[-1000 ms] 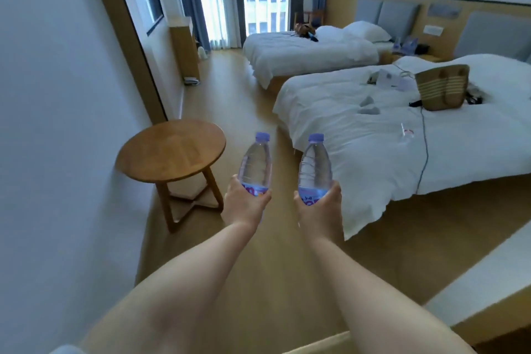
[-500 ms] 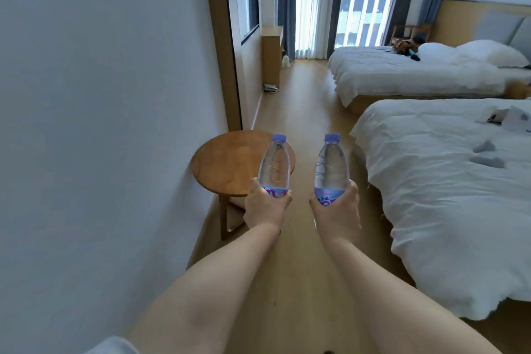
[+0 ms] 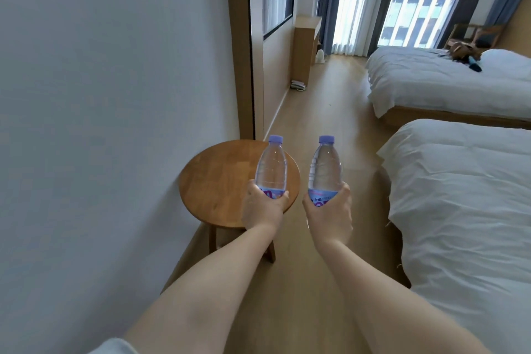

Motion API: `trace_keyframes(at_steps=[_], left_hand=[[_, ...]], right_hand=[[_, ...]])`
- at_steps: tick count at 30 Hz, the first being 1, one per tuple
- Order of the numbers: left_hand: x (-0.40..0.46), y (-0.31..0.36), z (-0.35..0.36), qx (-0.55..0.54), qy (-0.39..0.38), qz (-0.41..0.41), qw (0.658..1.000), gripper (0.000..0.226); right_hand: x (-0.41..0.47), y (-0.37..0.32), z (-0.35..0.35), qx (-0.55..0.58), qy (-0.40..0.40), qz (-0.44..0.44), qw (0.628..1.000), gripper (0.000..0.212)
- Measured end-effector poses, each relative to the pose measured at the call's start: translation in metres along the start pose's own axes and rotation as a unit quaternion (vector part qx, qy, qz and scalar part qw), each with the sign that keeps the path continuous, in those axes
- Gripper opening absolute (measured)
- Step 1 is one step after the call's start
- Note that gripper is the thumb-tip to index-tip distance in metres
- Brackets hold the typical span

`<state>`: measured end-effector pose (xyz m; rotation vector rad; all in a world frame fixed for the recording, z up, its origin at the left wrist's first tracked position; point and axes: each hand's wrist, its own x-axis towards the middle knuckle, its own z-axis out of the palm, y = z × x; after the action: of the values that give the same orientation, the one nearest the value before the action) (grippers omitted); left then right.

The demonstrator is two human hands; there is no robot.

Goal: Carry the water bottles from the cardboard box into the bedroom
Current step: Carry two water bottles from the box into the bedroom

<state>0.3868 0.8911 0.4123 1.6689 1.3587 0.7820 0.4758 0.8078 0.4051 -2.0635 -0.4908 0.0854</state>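
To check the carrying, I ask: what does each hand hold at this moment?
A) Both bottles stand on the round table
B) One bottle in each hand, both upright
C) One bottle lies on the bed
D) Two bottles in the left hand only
B: the left hand grips the left bottle and the right hand grips the right bottle, both with caps up.

The bedroom is seen from a single head-worn view, aimed forward and down along the floor toward the window (image 3: 413,0), with the round table (image 3: 218,181) close below, left of centre, and beds (image 3: 459,181) right of it.
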Motion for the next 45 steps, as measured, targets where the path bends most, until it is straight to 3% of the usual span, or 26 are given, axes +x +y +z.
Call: trace_keyframes(at_steps=[11,24,35,40,45], left_hand=[[0.166,0.047,0.128,0.008,-0.009,-0.035,0.999,0.069],[0.366,0.149,0.270,0.024,-0.032,-0.030,0.999,0.071],[0.513,0.226,0.413,0.053,0.011,-0.038,0.998,0.071],[0.591,0.280,0.478,-0.015,0.016,-0.055,0.998,0.073],[0.659,0.312,0.526,-0.001,0.025,-0.045,0.999,0.071]], right_hand=[[0.191,0.010,0.061,-0.008,-0.015,-0.003,1.000,0.082],[0.440,-0.010,0.126,-0.008,0.030,0.038,0.999,0.079],[0.666,0.010,0.172,-0.001,0.019,0.038,0.999,0.078],[0.789,0.011,0.183,-0.029,-0.004,0.015,0.999,0.081],[0.885,0.001,0.209,-0.038,-0.002,0.010,0.999,0.078]])
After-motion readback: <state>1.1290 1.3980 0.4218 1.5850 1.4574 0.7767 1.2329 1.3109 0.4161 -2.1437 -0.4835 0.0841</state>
